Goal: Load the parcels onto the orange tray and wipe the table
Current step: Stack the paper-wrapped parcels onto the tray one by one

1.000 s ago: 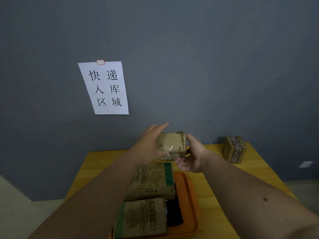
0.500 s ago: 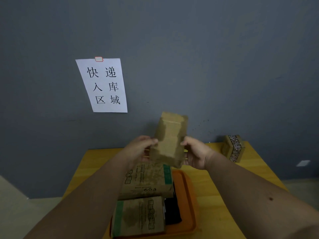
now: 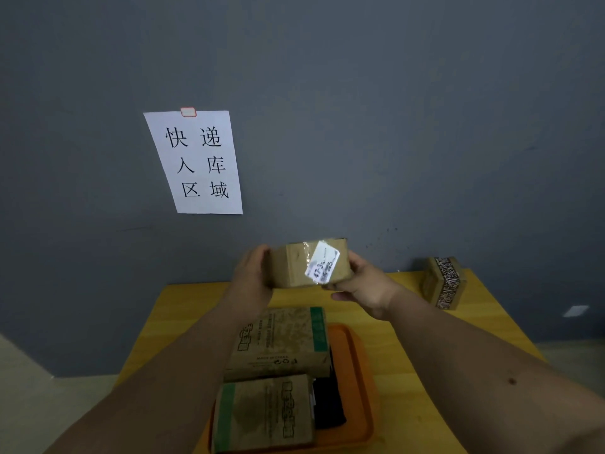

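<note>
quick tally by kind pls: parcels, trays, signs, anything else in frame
Parcels: 4, one held in both hands, two on the tray, one at the table's far right
Orange tray: 1
Black item on the tray: 1
Paper sign on the wall: 1
Total: 7

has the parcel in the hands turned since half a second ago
Yes. The held parcel stood tall before, its top near the wall sign's lower edge; now it lies lengthwise, labelled face toward the camera, lower.

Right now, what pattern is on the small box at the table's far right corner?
Brown cardboard box wrapped in a black band with white lettering, seen in the head view.
</note>
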